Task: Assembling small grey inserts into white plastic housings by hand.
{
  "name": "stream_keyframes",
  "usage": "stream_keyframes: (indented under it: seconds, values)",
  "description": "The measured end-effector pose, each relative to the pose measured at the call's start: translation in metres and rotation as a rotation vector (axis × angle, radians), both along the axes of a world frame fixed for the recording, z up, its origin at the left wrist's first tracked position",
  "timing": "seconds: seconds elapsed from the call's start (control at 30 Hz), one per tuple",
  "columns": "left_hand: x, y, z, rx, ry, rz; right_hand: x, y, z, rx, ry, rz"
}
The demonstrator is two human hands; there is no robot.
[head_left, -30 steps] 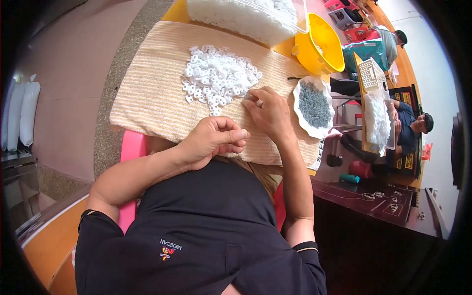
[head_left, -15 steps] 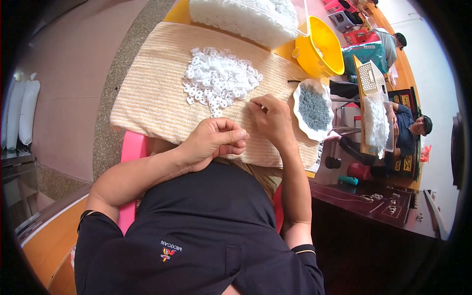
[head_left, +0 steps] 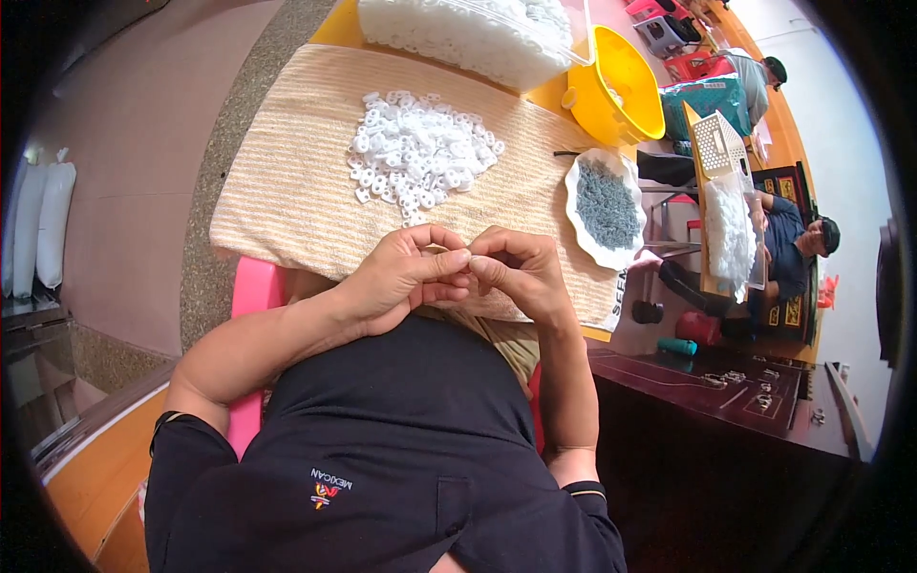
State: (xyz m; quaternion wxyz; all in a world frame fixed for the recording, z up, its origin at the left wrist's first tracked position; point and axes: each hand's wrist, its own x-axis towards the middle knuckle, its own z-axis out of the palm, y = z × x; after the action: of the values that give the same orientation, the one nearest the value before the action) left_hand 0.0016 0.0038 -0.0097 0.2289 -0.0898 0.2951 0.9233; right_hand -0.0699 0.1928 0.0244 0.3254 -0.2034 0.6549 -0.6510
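Black shirt (head_left: 392, 401) on, pinching with left hand (head_left: 413, 274) and right hand (head_left: 523, 275), fingertip against fingertip; cannot tell on what. Beyond, on a striped towel (head_left: 287, 158), has white pieces (head_left: 425, 148) heaped; farther off, has a yellow basin (head_left: 597, 115).

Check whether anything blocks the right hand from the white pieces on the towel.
Nothing visible does: only towel shows between the right hand and the white pieces. The left hand is beside it, off that path.
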Motion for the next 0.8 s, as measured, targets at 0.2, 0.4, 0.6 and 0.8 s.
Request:
stream_keyframes:
  seconds: [0.2,0.4,0.6,0.8]
  values:
    - [0.001,-0.001,0.001,-0.020,0.001,0.006,0.007,-0.003,0.003,-0.150,-0.257,-0.055]
    - [0.001,0.001,0.007,-0.023,-0.032,0.013,0.005,0.002,-0.013,-0.207,-0.300,-0.087]
    - [0.000,-0.002,0.007,-0.044,-0.006,-0.010,0.008,0.000,-0.012,-0.205,-0.216,-0.095]
    - [0.000,-0.002,0.008,-0.090,-0.008,-0.020,0.008,0.000,-0.014,-0.172,-0.178,-0.078]
